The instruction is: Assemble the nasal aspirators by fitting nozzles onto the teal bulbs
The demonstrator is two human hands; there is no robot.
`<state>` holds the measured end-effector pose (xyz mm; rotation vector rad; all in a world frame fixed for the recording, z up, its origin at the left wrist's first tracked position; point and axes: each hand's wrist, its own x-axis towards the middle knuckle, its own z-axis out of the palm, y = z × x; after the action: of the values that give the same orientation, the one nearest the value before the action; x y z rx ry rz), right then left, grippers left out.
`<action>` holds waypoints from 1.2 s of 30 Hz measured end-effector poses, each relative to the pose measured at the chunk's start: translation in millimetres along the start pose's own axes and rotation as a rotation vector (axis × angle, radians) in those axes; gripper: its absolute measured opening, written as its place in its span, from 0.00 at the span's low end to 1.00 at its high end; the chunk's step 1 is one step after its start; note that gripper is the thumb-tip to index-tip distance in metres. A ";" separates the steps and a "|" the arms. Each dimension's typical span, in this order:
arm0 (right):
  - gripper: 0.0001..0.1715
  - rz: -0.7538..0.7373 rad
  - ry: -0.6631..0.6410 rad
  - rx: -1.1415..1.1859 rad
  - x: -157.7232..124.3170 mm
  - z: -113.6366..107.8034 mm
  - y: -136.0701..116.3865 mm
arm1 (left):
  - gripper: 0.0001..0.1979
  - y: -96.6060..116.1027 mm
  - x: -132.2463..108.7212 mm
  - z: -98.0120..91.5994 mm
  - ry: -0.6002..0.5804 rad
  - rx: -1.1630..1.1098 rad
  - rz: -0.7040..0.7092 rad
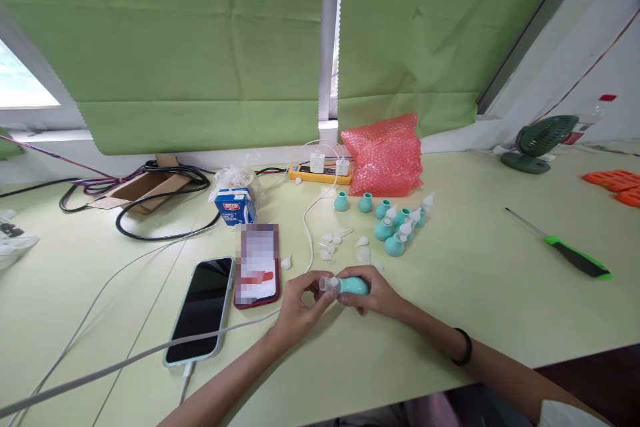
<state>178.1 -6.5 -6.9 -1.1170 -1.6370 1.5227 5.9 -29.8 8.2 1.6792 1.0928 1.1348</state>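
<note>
My right hand (376,295) is wrapped round a teal squeeze bulb (354,285), which looks like part of a nasal aspirator. Between the fingers of my left hand (299,307) is a clear plastic nozzle (327,283) that meets the bulb's neck; how firmly they are joined I cannot tell. Just beyond my hands lie several small clear and white plastic parts (327,238). Farther back and right stand several teal bulbs, some bare like this open-necked bulb (341,201), others with white cone tips, like this capped bulb (395,245). A loose white tip (286,262) lies near my left hand.
Two phones, a black-screened phone (203,310) and a red-cased phone (257,280), lie left, with a white cable across one. Behind are a blue drink carton (236,207), a yellow power strip (320,175) and a pink bubble-wrap bag (384,160). Right lie a screwdriver (575,257) and fan (545,135).
</note>
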 end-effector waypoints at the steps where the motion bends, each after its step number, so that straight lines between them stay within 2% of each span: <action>1: 0.20 -0.050 -0.015 -0.043 -0.4 -0.2 -1.8 | 0.09 0.3 -0.6 0.5 0.001 0.003 0.015; 4: 0.17 -0.247 -0.052 -0.214 -3.4 -1.5 -10.0 | 0.06 2.6 -1.8 1.2 0.017 0.009 0.063; 6: 0.19 -0.400 -0.037 -0.326 -5.5 -2.8 -15.4 | 0.04 4.0 -2.1 0.7 0.051 -0.006 0.093; 8: 0.22 -0.544 0.041 -0.444 -5.8 -4.9 -18.0 | 0.02 4.3 -2.0 -0.4 0.110 -0.028 0.124; 11: 0.20 -0.680 0.259 -0.631 -1.4 -10.3 -15.0 | 0.04 2.1 -2.2 -1.4 0.162 -0.024 0.127; 13: 0.15 -0.676 0.372 -0.743 4.1 -15.3 -9.5 | 0.06 -0.8 -2.8 -0.7 0.152 -0.021 0.084; 16: 0.13 -0.584 0.425 -0.911 12.6 -21.6 -0.6 | 0.10 -4.4 -3.9 1.8 0.104 -0.038 -0.007; 20: 0.16 -0.494 0.376 -1.112 20.9 -20.4 6.8 | 0.14 -4.7 -3.6 3.2 0.054 0.003 -0.084; 24: 0.16 -0.442 0.296 -1.223 29.1 -11.3 8.9 | 0.17 -4.2 -2.1 1.5 -0.018 0.048 -0.091; 29: 0.12 -0.369 0.286 -1.189 41.2 -4.7 9.1 | 0.14 -8.6 -2.5 0.1 -0.065 0.080 -0.040; 36: 0.06 -0.375 0.251 -1.010 44.9 -7.0 6.9 | 0.11 -7.8 -0.2 0.2 -0.018 0.153 -0.035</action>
<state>165.6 36.5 -17.2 -1.2867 -2.3073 0.2374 4.3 -27.7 0.8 1.7770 1.2191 1.0334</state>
